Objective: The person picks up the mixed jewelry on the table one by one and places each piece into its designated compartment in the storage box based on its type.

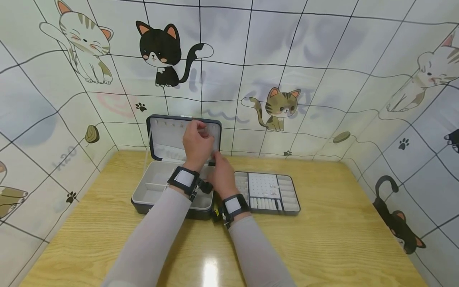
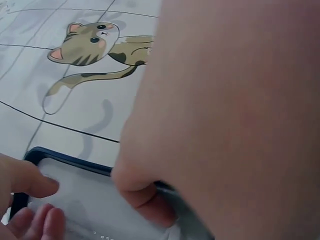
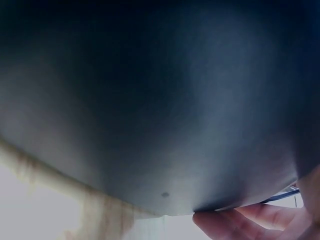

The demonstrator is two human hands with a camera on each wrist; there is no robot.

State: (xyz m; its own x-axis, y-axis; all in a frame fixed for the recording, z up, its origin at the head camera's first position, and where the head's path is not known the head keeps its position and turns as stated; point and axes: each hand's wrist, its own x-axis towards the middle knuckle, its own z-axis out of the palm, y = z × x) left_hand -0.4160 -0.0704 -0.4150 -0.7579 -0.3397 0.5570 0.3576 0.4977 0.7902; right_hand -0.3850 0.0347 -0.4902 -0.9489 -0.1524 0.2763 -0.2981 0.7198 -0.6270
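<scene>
An open jewelry box [image 1: 172,213] with a dark outside and pale lining stands on the table, its lid [image 1: 166,137] raised. My left hand [image 1: 198,145] is in front of the lid's upper right part, fingers bent. In the left wrist view, the left thumb [image 2: 37,182] and fingertips stand apart, with no object visible between them. My right hand [image 1: 223,177] grips the lid's right edge, a finger on the lining and the rest of the hand outside. Small hooks [image 1: 171,125] line the lid's upper inside.
Right of the box, a removable tray [image 1: 275,212] lies on the wooden table [image 1: 340,239], with ring rolls, small compartments and a dotted earring panel [image 1: 263,185]. A cat-printed sheet [image 1: 229,79] hangs behind and at both sides.
</scene>
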